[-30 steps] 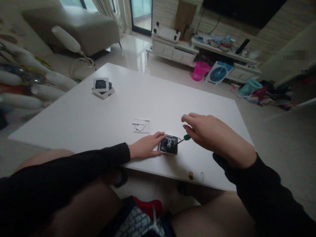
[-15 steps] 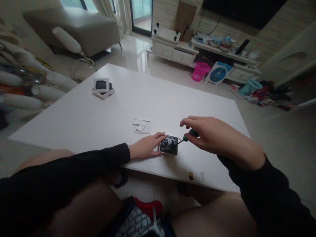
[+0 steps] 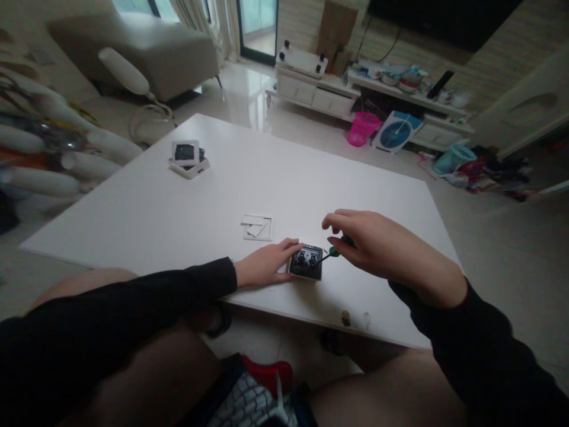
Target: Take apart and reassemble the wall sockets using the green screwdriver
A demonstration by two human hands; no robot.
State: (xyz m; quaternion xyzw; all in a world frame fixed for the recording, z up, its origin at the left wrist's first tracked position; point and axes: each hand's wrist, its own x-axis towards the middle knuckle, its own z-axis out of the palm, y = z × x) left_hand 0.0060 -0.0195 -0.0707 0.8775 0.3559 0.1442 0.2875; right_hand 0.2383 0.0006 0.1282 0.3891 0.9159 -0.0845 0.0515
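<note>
My left hand (image 3: 269,263) steadies a square black wall switch body with a pale rim (image 3: 306,270), thumb and fingers closed along its left side. The switch lies on the white table with its inner mechanism facing up. In my right hand (image 3: 361,240) is a screwdriver (image 3: 332,252) with a green handle, gripped between thumb and fingers. Its dark shaft slants down to the left, and the tip meets the right part of the mechanism. Whether it sits in a screw is too small to tell. Behind my left hand lies a white frame (image 3: 271,228) with loose cover plates (image 3: 252,220) on it.
Toward the far left of the table (image 3: 311,184) stands a white box (image 3: 191,172) with another dark switch part (image 3: 185,152) on it. Near the front edge lie a small yellow-and-black figure (image 3: 345,318) and a clear little item (image 3: 367,320).
The view has shifted slightly. My right hand has turned a little around the screwdriver handle, with the tip still at the mechanism. My left hand keeps its hold on the switch.
</note>
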